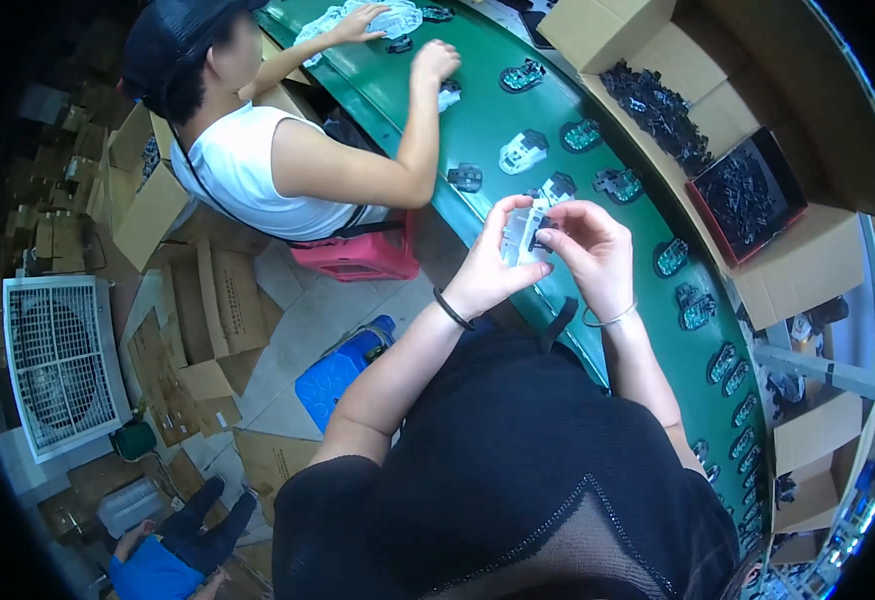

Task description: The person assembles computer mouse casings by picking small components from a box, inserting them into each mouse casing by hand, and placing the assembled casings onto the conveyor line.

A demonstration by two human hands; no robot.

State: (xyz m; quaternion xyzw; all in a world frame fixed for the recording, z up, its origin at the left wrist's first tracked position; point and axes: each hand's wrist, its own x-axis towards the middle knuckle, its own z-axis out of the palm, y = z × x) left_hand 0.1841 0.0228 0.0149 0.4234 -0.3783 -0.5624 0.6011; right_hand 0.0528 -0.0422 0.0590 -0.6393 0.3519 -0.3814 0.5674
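Observation:
Above the green work surface, my left hand point(489, 262) grips a white, partly clear plastic shell point(518, 247) that looks like a computer mouse cover, fingers and thumb around its sides. Against the same shell, my right hand point(593, 250) pinches a small dark part point(541, 237) with thumb and fingers. Its exact shape is mostly hidden by the fingertips. Just beyond my hands lies a mouse assembly point(558, 187) with dark and white parts. Farther off rest a white mouse shell point(524, 152), a dark grey one point(465, 178) and a mouse base with a green circuit board point(581, 135).
A long green belt point(477, 130) curves past, carrying several mouse bases along its right side. Cardboard boxes point(747, 60) of small black parts stand to the right, one holding a red-edged tray point(747, 195). At left, a co-worker point(247, 170) sits on a pink stool point(357, 257); a blue stool point(342, 375) stands nearby.

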